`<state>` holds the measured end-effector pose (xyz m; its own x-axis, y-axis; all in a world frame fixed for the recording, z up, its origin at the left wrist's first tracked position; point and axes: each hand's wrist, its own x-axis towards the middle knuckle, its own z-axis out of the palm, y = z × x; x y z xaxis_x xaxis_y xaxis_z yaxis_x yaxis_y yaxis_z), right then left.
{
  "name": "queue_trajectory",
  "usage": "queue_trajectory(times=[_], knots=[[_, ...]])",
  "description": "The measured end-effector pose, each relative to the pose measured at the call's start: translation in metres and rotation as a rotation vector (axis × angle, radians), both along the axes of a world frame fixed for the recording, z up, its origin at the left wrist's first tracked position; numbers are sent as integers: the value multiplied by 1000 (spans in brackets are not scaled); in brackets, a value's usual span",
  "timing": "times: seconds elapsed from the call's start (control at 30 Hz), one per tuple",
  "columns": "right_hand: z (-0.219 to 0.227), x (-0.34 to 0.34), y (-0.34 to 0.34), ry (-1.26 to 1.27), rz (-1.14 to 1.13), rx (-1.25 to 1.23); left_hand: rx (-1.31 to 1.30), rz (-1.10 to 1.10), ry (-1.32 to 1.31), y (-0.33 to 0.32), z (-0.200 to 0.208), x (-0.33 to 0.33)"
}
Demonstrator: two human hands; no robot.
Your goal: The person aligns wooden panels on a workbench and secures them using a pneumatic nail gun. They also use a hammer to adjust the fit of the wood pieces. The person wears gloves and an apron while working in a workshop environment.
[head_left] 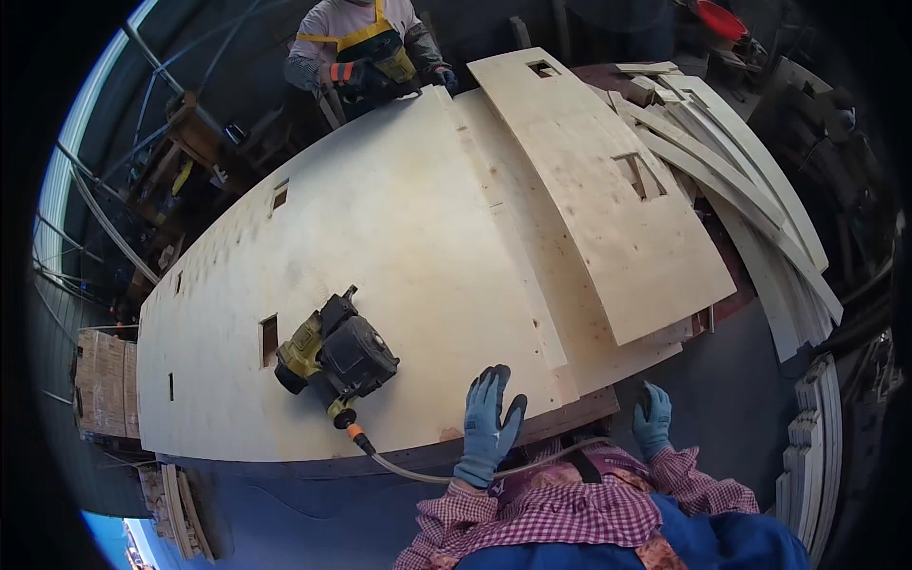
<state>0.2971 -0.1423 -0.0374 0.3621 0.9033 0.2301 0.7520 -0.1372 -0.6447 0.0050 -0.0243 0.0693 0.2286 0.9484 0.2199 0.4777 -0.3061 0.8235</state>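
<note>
My left hand [489,423], in a blue-grey work glove with dark fingertips, is raised near the front edge of a large plywood panel [408,218]. Its thumb stands apart from the fingers and nothing is in it. My right hand [653,421], gloved alike, hangs in front of my body beyond the panel's corner, fingers loosely extended and holding nothing. To the left of my left hand, a yellow and black coil nail gun [337,351] lies on the panel. Its pale air hose [418,475] runs from an orange fitting past my left wrist and across my waist.
Across the panel, a co-worker [375,47] in gloves holds a yellow-green power tool [391,62] at the far edge. A narrower plywood board [608,199] with cutouts overlaps on the right. Wooden strips [736,180] are piled beyond it. More strips [812,456] are stacked at the lower right.
</note>
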Motion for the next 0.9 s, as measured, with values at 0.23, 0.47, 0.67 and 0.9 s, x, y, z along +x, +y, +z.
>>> queue_trajectory(times=[0.23, 0.47, 0.67, 0.9], knots=[[55, -125, 84, -27, 201, -36, 419, 4, 255, -24, 59, -94], [42, -143, 94, -180, 215, -118, 302, 697, -89, -38, 34, -171], [40, -140, 95, -161, 230, -153, -677, 427, -1454, 16, -10, -266], [90, -117, 104, 45, 210, -115, -564, 301, -1136, 90, -23, -256]])
